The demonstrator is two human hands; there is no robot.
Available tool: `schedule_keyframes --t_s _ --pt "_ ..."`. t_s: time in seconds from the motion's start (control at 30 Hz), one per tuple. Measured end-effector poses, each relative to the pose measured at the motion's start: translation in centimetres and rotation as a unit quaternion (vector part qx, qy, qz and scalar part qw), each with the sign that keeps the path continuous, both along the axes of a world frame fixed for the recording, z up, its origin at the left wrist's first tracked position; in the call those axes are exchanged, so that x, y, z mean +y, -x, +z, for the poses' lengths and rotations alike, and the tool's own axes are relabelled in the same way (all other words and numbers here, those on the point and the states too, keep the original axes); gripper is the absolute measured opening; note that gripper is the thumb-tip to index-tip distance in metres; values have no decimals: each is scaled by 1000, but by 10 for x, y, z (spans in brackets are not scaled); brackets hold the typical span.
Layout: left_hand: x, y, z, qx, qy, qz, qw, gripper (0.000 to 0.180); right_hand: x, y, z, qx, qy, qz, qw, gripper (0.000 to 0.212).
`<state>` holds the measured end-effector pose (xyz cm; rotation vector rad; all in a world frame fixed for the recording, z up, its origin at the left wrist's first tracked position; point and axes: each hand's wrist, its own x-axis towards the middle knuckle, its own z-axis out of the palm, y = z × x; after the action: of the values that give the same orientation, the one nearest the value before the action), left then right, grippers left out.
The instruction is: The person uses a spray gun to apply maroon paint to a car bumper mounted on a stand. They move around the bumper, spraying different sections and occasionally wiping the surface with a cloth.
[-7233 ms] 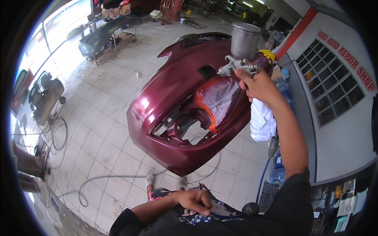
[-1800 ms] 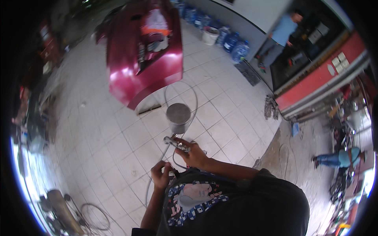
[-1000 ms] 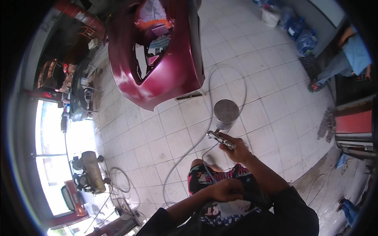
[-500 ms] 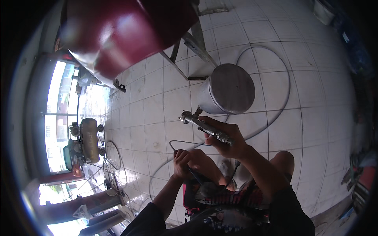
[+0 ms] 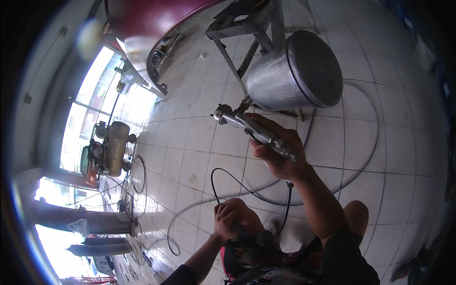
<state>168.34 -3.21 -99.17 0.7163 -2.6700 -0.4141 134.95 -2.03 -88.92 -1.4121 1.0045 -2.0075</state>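
My right hand is wrapped round the handle of a silver spray gun, whose nozzle end points left. A large metal paint cup with a round lid sits on top of the gun, tilted so that its side shows. From the lower end of the handle a black hose hangs and loops toward my left hand. That hand is closed round the hose beside my bent knee. Its fingers are partly blurred, and the part of the hose inside them is hidden.
Ahead on the left, a glossy dark red curved panel rests by a metal stand. An air compressor stands at the left near bright openings. A grey hose curves widely across the white tiled floor.
The spray gun has come up closer, and its cup looks larger and more tilted, with more of its side showing. The view has swung, putting the red panel higher. Both hands keep their hold.
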Motion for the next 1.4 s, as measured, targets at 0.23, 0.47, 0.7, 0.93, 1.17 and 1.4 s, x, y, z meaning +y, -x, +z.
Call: schedule_keyframes --t_s 0.23,0.47,0.7,0.93,1.17,1.4 --pt "-10 6 -10 14 2 6 1000 40 23 -7 12 69 55 -73 993 79" --pt "-24 43 -19 21 -11 -59 998 35 38 -22 22 163 70 -161 971 77" --pt "-25 66 -19 42 -19 -83 995 25 72 -20 35 117 114 -274 948 78" --pt "-34 70 -29 53 -19 -101 993 23 119 -14 38 -14 82 -334 939 70" --pt "-37 68 -35 49 -37 -95 994 24 124 -30 53 13 77 -291 954 74" --pt "-40 60 -37 38 -58 -66 995 31 81 -47 72 256 49 -297 919 72"
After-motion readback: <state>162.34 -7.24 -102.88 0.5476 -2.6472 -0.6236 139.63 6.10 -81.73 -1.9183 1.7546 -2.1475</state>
